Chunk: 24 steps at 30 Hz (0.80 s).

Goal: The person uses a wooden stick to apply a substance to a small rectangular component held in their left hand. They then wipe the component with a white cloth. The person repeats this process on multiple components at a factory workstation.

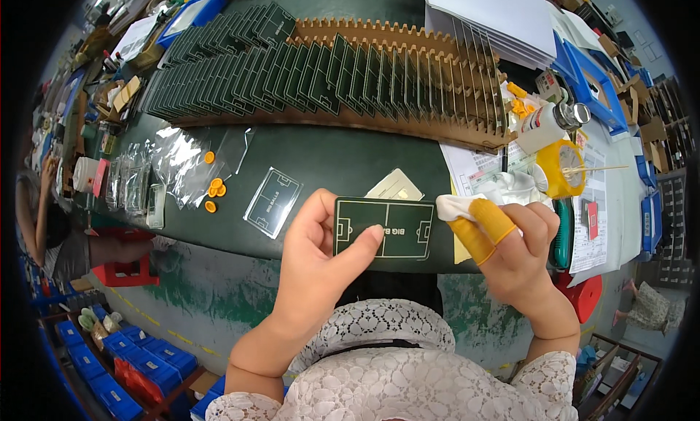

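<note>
In my left hand [321, 250] is a dark green rectangular card [386, 215] with pale football-pitch lines, my thumb lying across its face. My right hand [510, 239] has yellow finger cots on some fingers and pinches a white cloth [453, 207] at the card's upper right corner. Behind the held card, a pale metallic-looking card [394, 185] lies on the green table mat. Farther left on the mat is another pitch-printed card [273, 202] with a shiny edge.
Many green cards stand in a slotted wooden rack [328, 120] across the back. Loose orange finger cots [216, 188] and clear plastic bags [191, 162] lie at the left. A pump bottle [543, 126], yellow tape roll [560, 167] and papers [594, 239] are at the right.
</note>
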Each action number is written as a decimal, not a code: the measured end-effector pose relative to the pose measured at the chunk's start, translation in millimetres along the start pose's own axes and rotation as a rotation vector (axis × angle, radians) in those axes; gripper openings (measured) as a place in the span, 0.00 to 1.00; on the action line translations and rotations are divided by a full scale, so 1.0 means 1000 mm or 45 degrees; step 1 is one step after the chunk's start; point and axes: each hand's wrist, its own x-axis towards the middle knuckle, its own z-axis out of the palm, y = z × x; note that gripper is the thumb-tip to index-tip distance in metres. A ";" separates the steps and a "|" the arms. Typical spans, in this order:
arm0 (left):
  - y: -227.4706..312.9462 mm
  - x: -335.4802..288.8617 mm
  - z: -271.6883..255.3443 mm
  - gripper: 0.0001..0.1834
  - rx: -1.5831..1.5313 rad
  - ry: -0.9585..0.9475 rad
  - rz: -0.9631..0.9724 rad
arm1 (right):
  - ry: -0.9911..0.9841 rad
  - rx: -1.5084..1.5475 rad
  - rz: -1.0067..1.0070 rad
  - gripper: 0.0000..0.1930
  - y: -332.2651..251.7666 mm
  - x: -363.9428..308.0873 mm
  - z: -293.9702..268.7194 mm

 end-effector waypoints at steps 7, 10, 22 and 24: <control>0.004 0.000 -0.003 0.11 -0.044 0.027 0.010 | -0.081 0.307 0.422 0.15 0.021 0.004 -0.012; 0.002 -0.001 -0.005 0.11 -0.043 -0.023 0.001 | 0.039 0.863 0.732 0.12 0.033 0.001 -0.009; 0.005 -0.011 -0.003 0.13 0.054 -0.284 -0.148 | -0.060 0.512 0.783 0.10 0.085 -0.025 -0.017; 0.000 -0.010 -0.005 0.12 0.041 -0.317 -0.077 | -0.048 0.782 0.927 0.10 0.095 -0.035 -0.011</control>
